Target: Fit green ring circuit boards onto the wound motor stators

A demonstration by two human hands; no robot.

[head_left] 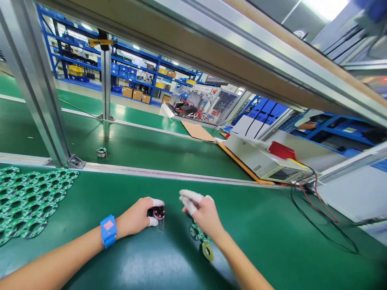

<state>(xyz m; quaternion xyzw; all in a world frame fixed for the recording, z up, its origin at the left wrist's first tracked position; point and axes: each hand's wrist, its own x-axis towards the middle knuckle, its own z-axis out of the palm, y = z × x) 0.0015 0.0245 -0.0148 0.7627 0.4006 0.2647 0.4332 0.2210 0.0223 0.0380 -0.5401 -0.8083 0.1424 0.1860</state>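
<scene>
left forearm (60,257) wears a wristband (110,241), label (108,224) unreadable, left fingers (157,203) gripping a wired part (159,213), right fingers (192,196) parted.

blue shelving (156,74), back | green workbench (272,225), foreground | ceiling light (328,7), upper right

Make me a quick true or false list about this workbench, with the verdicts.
1. The left hand holds a small wire-wound motor part. True.
2. A blue wrist strap is on the right wrist. False: the blue wrist strap is on the left.
3. Ring-shaped green circuit boards lie at the bench's left side. True.
4. The right hand grips the yellow ring. False: the yellow ring lies on the green bench, outside the right hand's grasp.
5. A red object sits on the bench instrument. True.
</scene>
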